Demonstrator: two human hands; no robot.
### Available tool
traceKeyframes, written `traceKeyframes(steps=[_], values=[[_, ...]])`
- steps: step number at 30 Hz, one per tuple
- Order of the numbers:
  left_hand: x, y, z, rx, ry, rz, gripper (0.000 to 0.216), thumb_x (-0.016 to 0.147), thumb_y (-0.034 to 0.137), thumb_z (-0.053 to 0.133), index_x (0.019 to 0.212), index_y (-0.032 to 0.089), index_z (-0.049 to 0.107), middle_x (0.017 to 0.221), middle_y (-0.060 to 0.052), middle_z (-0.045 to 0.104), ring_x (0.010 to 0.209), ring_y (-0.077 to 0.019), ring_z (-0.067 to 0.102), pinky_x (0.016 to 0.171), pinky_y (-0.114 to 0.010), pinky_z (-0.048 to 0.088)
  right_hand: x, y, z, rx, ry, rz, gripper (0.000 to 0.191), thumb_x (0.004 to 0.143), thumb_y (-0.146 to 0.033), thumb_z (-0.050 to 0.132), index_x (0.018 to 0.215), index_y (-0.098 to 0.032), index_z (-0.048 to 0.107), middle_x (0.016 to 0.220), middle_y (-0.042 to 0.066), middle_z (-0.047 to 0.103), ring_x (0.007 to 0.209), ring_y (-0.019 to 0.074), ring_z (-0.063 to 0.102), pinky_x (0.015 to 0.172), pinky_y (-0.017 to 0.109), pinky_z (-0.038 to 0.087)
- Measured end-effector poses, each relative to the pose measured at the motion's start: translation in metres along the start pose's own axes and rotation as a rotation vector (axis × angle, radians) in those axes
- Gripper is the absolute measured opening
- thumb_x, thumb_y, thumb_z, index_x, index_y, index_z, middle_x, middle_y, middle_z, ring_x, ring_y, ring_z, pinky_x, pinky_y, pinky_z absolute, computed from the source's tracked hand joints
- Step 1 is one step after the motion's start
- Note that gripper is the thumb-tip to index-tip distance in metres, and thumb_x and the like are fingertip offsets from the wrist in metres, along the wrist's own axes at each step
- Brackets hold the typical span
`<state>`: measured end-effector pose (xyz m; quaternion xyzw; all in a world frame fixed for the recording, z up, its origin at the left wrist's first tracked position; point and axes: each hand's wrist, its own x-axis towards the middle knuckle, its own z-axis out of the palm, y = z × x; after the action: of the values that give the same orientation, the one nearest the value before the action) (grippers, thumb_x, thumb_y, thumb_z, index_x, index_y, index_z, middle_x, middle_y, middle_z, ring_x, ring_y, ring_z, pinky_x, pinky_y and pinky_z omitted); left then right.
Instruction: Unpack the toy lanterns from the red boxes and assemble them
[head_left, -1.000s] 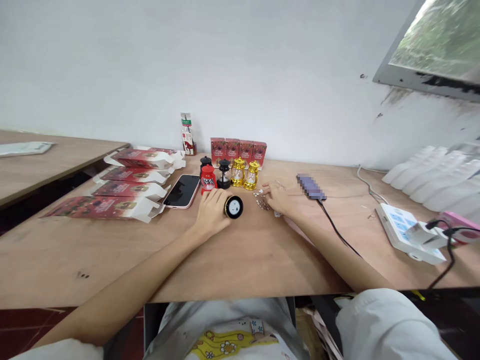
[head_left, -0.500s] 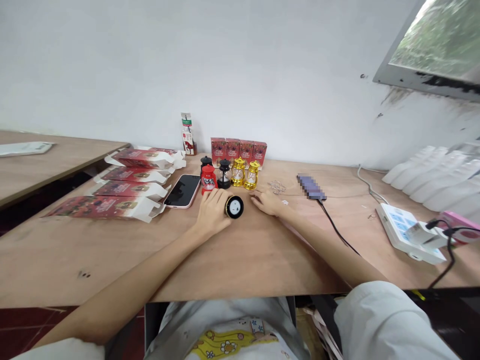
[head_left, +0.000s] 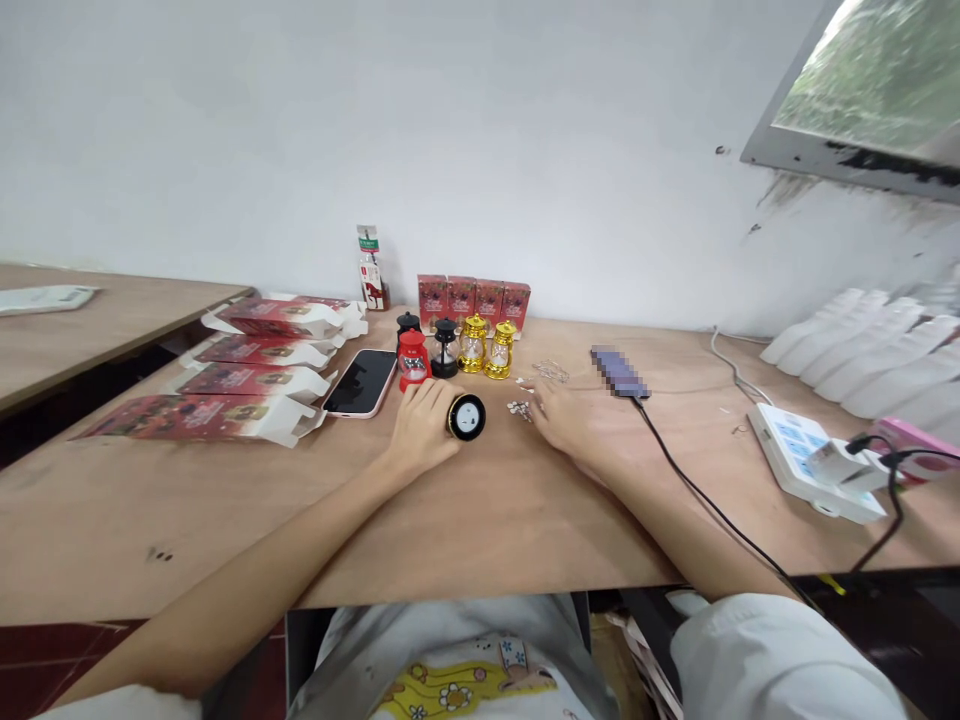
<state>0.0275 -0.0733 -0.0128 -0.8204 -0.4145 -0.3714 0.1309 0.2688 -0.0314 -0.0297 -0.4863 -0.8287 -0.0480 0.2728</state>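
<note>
My left hand (head_left: 424, 424) is closed around a small lantern (head_left: 466, 418). Its round black underside, with a white disc in the middle and a gold edge, faces me; the rest is hidden by my fingers. To the right, my right hand (head_left: 561, 418) rests on the table with its fingers apart, at a little pile of small shiny pieces (head_left: 519, 409) too small to name. Beyond my hands stand a red lantern (head_left: 413, 362), two black lanterns (head_left: 445, 350) and two gold lanterns (head_left: 500, 352), all upright and close together.
Red boxes (head_left: 491, 300) stand by the wall beside a small bottle (head_left: 373, 275). Flattened red cartons (head_left: 202, 415) and a phone (head_left: 362, 383) lie left. Rightward are thin wire loops (head_left: 550, 371), a cabled phone (head_left: 619, 372), a power strip (head_left: 814, 465) and white stacked pieces (head_left: 855, 350).
My right hand has shifted right and slightly toward me, and the pile of small shiny pieces now shows beside its fingers. My left hand still holds the lantern in nearly the same place.
</note>
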Motion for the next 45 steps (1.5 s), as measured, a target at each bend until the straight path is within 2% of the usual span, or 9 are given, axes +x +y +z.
traceKeyframes(steps=[3, 10, 16, 19, 24, 27, 30, 37, 45], values=[[0.0, -0.001, 0.0, 0.0, -0.015, 0.0, 0.029, 0.066, 0.017, 0.055, 0.094, 0.017, 0.051, 0.093, -0.008, 0.063, 0.088, -0.0245, 0.057, 0.076, -0.035, 0.039, -0.005, 0.02, -0.002, 0.008, 0.028, 0.053, 0.024, 0.089, -0.021, 0.039, 0.104, -0.016, 0.056, 0.102, 0.01, 0.064, 0.099, 0.0249, 0.055, 0.088, 0.04, 0.043], [0.001, -0.003, 0.0, 0.009, -0.042, -0.029, 0.029, 0.067, 0.019, 0.056, 0.096, 0.018, 0.051, 0.094, -0.008, 0.063, 0.09, -0.025, 0.058, 0.077, -0.036, 0.038, -0.012, 0.054, -0.001, -0.059, -0.173, -0.085, 0.024, 0.091, -0.03, 0.04, 0.102, -0.019, 0.058, 0.106, 0.01, 0.06, 0.099, 0.0245, 0.053, 0.087, 0.04, 0.041], [0.002, -0.002, 0.0, 0.018, -0.059, -0.033, 0.03, 0.066, 0.019, 0.055, 0.095, 0.018, 0.052, 0.093, -0.008, 0.063, 0.089, -0.0253, 0.057, 0.076, -0.036, 0.038, -0.009, 0.069, -0.001, -0.074, -0.104, -0.026, 0.023, 0.092, -0.026, 0.038, 0.098, -0.018, 0.059, 0.103, 0.011, 0.06, 0.1, 0.0252, 0.052, 0.09, 0.041, 0.04], [0.002, -0.002, 0.001, 0.021, -0.065, -0.034, 0.03, 0.066, 0.019, 0.055, 0.095, 0.017, 0.052, 0.092, -0.008, 0.063, 0.089, -0.0253, 0.057, 0.075, -0.036, 0.038, -0.011, 0.051, -0.002, 0.008, 0.091, -0.001, 0.023, 0.092, -0.027, 0.037, 0.102, -0.019, 0.057, 0.105, 0.011, 0.059, 0.104, 0.0255, 0.052, 0.092, 0.042, 0.04], [0.001, 0.0, 0.002, 0.041, -0.111, -0.02, 0.03, 0.064, 0.015, 0.056, 0.095, 0.017, 0.053, 0.094, -0.008, 0.064, 0.088, -0.0248, 0.056, 0.075, -0.036, 0.037, -0.02, -0.02, 0.003, 0.234, 0.393, -0.117, 0.018, 0.092, -0.025, 0.041, 0.103, -0.021, 0.055, 0.102, 0.01, 0.06, 0.101, 0.0218, 0.056, 0.089, 0.039, 0.044], [0.001, 0.002, 0.004, 0.084, -0.138, 0.009, 0.027, 0.07, 0.019, 0.057, 0.096, 0.018, 0.054, 0.094, -0.008, 0.064, 0.088, -0.0251, 0.055, 0.074, -0.036, 0.035, -0.022, -0.056, 0.01, 0.29, 0.375, -0.279, 0.009, 0.088, -0.027, 0.052, 0.094, -0.023, 0.058, 0.093, 0.007, 0.062, 0.089, 0.0193, 0.059, 0.081, 0.037, 0.045], [0.001, 0.004, 0.006, 0.101, -0.144, 0.049, 0.023, 0.076, 0.024, 0.057, 0.098, 0.019, 0.056, 0.095, -0.008, 0.065, 0.088, -0.0246, 0.054, 0.073, -0.037, 0.034, -0.021, -0.071, 0.012, 0.353, 0.367, -0.263, 0.009, 0.087, -0.031, 0.056, 0.087, -0.023, 0.06, 0.09, 0.006, 0.062, 0.086, 0.0185, 0.059, 0.078, 0.036, 0.045], [0.0, 0.005, 0.006, 0.12, -0.133, 0.092, 0.019, 0.082, 0.027, 0.054, 0.099, 0.019, 0.057, 0.095, -0.008, 0.065, 0.087, -0.0237, 0.053, 0.074, -0.036, 0.034, -0.018, -0.072, 0.01, 0.429, 0.377, -0.181, 0.013, 0.086, -0.033, 0.058, 0.091, -0.023, 0.063, 0.091, 0.006, 0.06, 0.088, 0.0186, 0.057, 0.081, 0.035, 0.045], [-0.001, 0.002, 0.008, 0.212, -0.151, 0.166, 0.016, 0.084, 0.022, 0.049, 0.095, 0.019, 0.059, 0.091, -0.008, 0.064, 0.084, -0.0232, 0.052, 0.071, -0.037, 0.032, -0.016, -0.071, 0.008, 0.572, 0.192, -0.147, 0.015, 0.092, -0.03, 0.047, 0.085, -0.022, 0.059, 0.08, 0.003, 0.055, 0.078, 0.0154, 0.054, 0.075, 0.03, 0.045]])
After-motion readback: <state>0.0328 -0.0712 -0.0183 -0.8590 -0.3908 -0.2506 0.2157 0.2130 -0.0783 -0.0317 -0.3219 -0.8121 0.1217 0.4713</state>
